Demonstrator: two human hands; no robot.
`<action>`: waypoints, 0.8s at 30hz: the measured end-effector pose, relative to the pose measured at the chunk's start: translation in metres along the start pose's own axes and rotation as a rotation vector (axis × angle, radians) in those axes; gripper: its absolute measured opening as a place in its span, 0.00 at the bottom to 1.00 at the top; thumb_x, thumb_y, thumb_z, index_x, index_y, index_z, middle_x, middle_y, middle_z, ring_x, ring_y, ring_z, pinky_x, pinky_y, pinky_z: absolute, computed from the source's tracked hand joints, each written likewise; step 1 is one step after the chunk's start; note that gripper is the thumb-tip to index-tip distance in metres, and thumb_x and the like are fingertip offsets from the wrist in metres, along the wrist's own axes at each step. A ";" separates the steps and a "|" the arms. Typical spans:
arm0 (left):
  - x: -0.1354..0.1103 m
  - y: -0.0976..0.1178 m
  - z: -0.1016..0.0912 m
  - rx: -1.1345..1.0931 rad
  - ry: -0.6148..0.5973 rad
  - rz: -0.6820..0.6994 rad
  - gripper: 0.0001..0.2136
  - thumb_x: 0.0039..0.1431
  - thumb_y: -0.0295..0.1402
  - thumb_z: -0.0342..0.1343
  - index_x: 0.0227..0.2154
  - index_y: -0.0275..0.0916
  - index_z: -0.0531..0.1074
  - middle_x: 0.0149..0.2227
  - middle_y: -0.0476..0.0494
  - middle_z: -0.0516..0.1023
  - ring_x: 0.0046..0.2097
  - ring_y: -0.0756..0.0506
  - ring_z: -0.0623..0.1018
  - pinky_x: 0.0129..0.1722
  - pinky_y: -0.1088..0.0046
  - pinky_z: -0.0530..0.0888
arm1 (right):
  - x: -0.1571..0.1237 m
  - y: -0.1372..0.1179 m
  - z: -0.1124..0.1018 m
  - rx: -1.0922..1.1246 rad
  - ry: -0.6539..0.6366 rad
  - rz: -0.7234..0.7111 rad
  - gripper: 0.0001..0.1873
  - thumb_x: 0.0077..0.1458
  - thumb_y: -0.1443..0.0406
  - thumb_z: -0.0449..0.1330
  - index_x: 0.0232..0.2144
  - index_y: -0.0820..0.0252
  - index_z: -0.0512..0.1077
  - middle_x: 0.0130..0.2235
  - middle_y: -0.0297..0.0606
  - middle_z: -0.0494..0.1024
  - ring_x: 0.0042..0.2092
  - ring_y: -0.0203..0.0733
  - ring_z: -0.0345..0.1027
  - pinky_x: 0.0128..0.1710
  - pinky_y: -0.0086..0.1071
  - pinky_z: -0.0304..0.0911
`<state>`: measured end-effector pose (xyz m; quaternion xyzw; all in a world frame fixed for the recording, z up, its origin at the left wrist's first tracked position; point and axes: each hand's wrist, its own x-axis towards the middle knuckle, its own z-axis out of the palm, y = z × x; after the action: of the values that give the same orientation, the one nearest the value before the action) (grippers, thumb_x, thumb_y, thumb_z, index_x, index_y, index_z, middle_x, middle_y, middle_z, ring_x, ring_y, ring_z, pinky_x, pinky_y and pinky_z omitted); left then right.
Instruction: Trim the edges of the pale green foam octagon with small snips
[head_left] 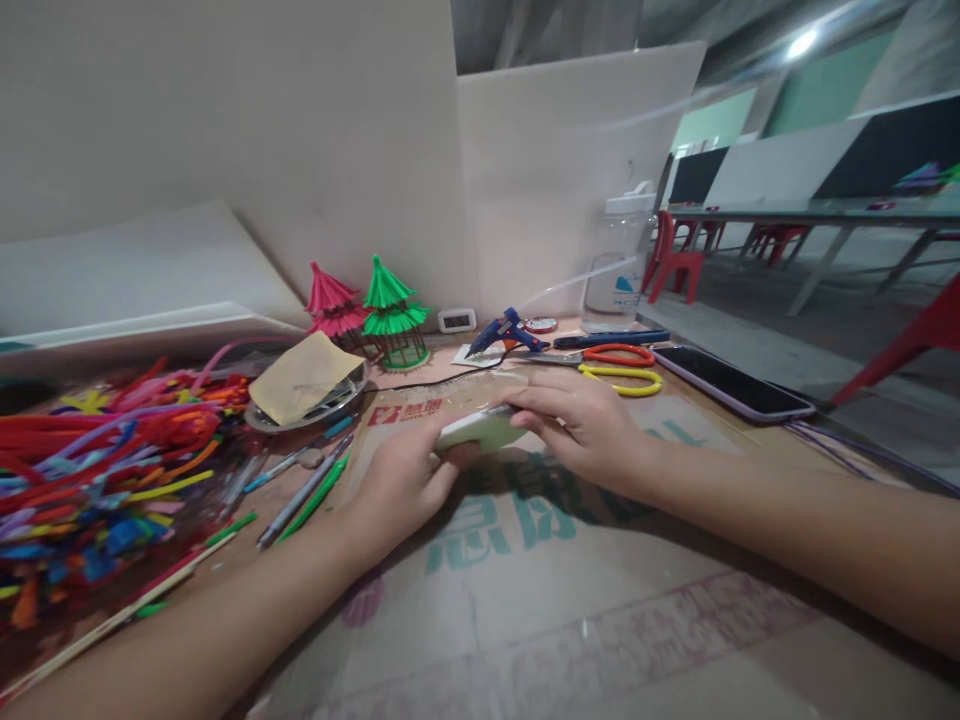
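Between my hands is a small flat piece, pale green on its face with a whitish edge; I cannot make out what kind of thing it is. My left hand grips its left end, fingers behind and thumb below. At its right end the fingertips of my right hand pinch the corner. Both hands hold it above a printed cardboard sheet. Just beyond my right hand lie orange-handled scissors and yellow-handled scissors. A blue glue gun rests behind my hands.
Colourful pipe cleaners pile up on the left, beside a metal plate with sandpaper-like sheet on it. A pink pagoda model and a green one stand behind. A water bottle and phone are at right.
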<state>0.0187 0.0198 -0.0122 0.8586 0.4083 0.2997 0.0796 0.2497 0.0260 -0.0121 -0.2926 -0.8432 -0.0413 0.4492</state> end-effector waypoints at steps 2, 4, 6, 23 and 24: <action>0.001 -0.002 0.001 -0.054 0.010 -0.054 0.12 0.61 0.34 0.52 0.44 0.36 0.72 0.41 0.42 0.81 0.40 0.43 0.79 0.38 0.70 0.73 | -0.001 0.004 0.003 0.074 0.034 0.136 0.13 0.64 0.60 0.54 0.44 0.59 0.74 0.38 0.40 0.79 0.38 0.42 0.71 0.37 0.33 0.64; 0.002 -0.005 0.003 -0.126 0.031 -0.104 0.13 0.61 0.36 0.53 0.45 0.36 0.72 0.41 0.42 0.81 0.41 0.43 0.78 0.39 0.69 0.74 | -0.002 0.009 0.007 0.144 0.069 0.287 0.13 0.64 0.60 0.53 0.44 0.59 0.73 0.40 0.41 0.79 0.40 0.44 0.72 0.37 0.34 0.65; 0.004 -0.008 0.006 -0.185 0.053 -0.152 0.14 0.60 0.39 0.54 0.45 0.36 0.72 0.42 0.42 0.80 0.42 0.42 0.78 0.40 0.69 0.74 | -0.004 0.014 0.012 0.195 0.070 0.385 0.13 0.64 0.60 0.52 0.43 0.59 0.72 0.41 0.40 0.79 0.42 0.45 0.72 0.38 0.34 0.65; 0.003 -0.028 0.009 -0.159 0.085 0.025 0.13 0.60 0.26 0.53 0.45 0.43 0.75 0.48 0.44 0.79 0.51 0.43 0.76 0.53 0.64 0.71 | -0.008 0.005 0.006 0.004 -0.026 0.031 0.15 0.65 0.60 0.53 0.46 0.62 0.73 0.39 0.43 0.79 0.41 0.44 0.71 0.41 0.36 0.64; 0.003 -0.029 0.009 -0.149 0.089 0.035 0.14 0.59 0.24 0.52 0.46 0.43 0.75 0.49 0.44 0.79 0.51 0.43 0.76 0.54 0.64 0.71 | -0.008 0.005 0.006 -0.014 -0.025 0.020 0.15 0.65 0.59 0.53 0.46 0.62 0.73 0.38 0.42 0.79 0.40 0.44 0.71 0.40 0.36 0.63</action>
<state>0.0062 0.0420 -0.0294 0.8432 0.3727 0.3685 0.1197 0.2515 0.0286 -0.0231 -0.3044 -0.8456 -0.0389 0.4368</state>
